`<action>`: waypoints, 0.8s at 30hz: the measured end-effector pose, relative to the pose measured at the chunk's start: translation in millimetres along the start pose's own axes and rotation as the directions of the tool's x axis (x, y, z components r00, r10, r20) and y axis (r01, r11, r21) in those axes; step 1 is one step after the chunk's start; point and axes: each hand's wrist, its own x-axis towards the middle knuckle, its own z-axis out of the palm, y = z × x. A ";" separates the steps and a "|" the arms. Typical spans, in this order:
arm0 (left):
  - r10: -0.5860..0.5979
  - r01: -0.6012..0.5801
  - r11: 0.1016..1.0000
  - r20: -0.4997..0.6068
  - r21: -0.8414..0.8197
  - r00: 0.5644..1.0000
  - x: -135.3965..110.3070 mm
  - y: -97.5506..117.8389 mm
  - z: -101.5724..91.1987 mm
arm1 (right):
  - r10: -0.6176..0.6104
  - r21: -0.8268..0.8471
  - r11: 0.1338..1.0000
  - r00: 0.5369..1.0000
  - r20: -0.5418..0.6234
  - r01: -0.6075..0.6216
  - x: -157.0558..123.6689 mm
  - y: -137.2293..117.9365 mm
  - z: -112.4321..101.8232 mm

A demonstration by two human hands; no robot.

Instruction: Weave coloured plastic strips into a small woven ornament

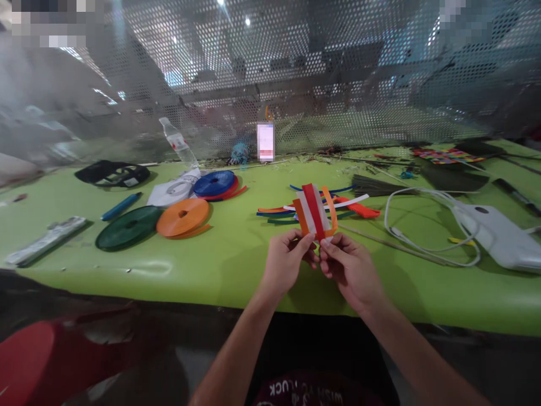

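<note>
Between my hands is a small woven piece of ribbon strips [313,210], with white, red and orange bands standing upright above my fingers. My left hand [291,254] pinches its lower left edge with thumb and fingers. At the lower right edge, my right hand [344,262] is closed on the same piece, near the end of the red band. An orange strip loops up on the right side of the weave. Just behind it on the table lie loose strips [270,211] in blue, orange, white and green, along with a bright red-orange bundle [364,211].
Left on the green table [203,265] are ribbon rolls in green [129,228], orange [181,217] and blue [214,183], a blue pen-like tool [122,206], a power strip [46,241] and a bottle [177,141]. To the right lie a white device [502,237] and its looped cable [433,262].
</note>
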 end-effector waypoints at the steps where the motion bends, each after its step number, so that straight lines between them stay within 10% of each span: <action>1: 0.004 -0.004 1.000 -0.005 0.002 1.000 -0.7 -0.3 0.6 | 0.001 -0.003 1.000 1.000 0.000 -0.001 -0.2 0.2 0.0; 24: 0.003 -0.003 1.000 0.014 0.005 1.000 -2.1 1.0 1.5 | -0.035 -0.079 0.996 0.999 -0.001 0.035 -2.2 1.7 0.8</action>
